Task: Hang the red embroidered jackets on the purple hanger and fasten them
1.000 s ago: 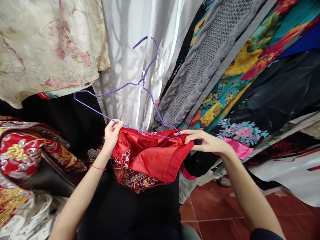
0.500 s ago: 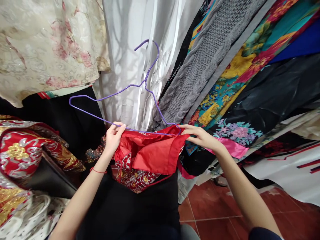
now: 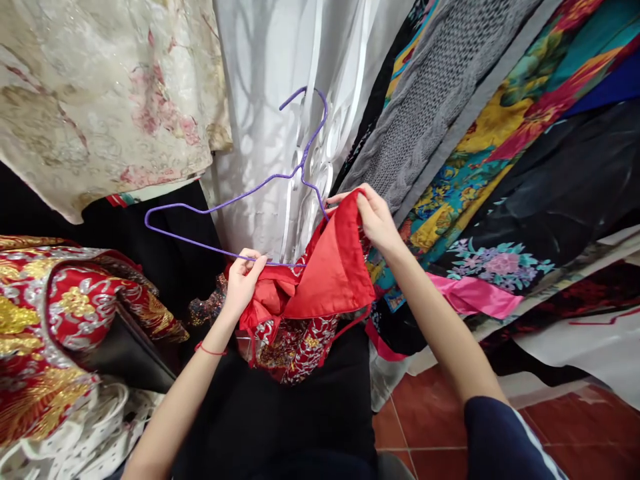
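A purple wire hanger [image 3: 240, 195] stands tilted in front of me, its hook uppermost. Pinched in my left hand [image 3: 243, 283] are the hanger's bottom bar and the edge of a red garment [image 3: 330, 273]. The garment has a plain satin inside and a patterned outside with silver and gold embroidery. My right hand [image 3: 373, 217] grips the garment's right edge, raised over the hanger's right shoulder, which the red cloth now partly covers. The lower part of the garment hangs over the black cloth at my lap.
Cream floral clothing [image 3: 165, 100] hangs at the upper left. A grey knit [image 3: 440, 87] and colourful garments hang along the right. Red and gold embroidered clothes [image 3: 75, 300] are piled at left above white dotted fabric [image 3: 105, 427]. A white curtain [image 3: 255, 87] is behind the hanger.
My right hand has moved up, lifting the garment's right side from the hanger's bottom corner to over its right shoulder. My left hand keeps its pinch at the bottom bar.
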### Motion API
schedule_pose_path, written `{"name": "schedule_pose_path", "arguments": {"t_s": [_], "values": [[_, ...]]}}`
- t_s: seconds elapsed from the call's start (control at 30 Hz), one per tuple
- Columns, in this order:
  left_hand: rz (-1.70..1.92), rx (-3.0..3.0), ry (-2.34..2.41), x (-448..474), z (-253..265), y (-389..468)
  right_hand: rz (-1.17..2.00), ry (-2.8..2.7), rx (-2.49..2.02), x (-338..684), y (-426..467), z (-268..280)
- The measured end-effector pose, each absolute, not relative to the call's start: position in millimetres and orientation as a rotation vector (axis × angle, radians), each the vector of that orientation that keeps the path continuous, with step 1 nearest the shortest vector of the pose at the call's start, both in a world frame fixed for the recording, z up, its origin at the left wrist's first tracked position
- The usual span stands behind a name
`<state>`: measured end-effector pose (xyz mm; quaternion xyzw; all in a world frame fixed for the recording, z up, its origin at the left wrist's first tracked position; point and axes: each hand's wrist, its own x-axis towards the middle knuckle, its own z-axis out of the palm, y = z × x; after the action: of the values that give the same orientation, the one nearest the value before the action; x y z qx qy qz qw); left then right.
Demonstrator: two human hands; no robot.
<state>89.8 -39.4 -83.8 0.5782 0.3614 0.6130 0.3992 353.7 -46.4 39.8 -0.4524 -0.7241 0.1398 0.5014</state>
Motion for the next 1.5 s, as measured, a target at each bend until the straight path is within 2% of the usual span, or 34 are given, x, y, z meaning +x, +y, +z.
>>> {"name": "schedule_pose_path", "arguments": {"t_s": [0.13, 0.4, 0.6, 0.7, 0.77, 0.83, 1.0, 1.23, 1.5], "values": [[1.520, 1.385, 0.912, 84.8, -84.2, -39.2, 0.159, -1.844, -1.185, 325.8, -42.7, 30.1], [1.414, 1.500, 0.937, 60.9, -69.8, -32.2, 0.121, -1.927, -1.167, 318.1, -49.6, 21.2], [1.266, 1.529, 1.263, 11.2, -121.6, -15.9, -0.010, -1.931, -1.273, 323.8, -48.6, 21.7], [0.964, 1.473, 1.501, -10.4, -155.7, -20.4, -0.052, -1.933, -1.306, 324.2, -46.3, 19.7], [0.780, 1.411, 1.534, -16.0, -173.7, -29.2, -0.090, -1.930, -1.316, 324.8, -45.3, 18.7], [0.762, 1.349, 1.455, -14.8, -184.2, -36.4, -0.133, -1.923, -1.320, 326.2, -45.4, 18.9], [1.067, 1.174, 1.374, -9.6, -167.2, -12.6, -0.218, -1.948, -1.352, 331.6, -47.4, 22.3], [1.623, 0.944, 1.332, -15.3, -91.4, 51.2, -0.405, -2.003, -1.349, 336.0, -50.0, 24.0], [2.138, 0.649, 1.096, -27.5, -14.4, 54.3, -0.727, -2.051, -1.359, 334.4, -57.5, 25.0]]}}
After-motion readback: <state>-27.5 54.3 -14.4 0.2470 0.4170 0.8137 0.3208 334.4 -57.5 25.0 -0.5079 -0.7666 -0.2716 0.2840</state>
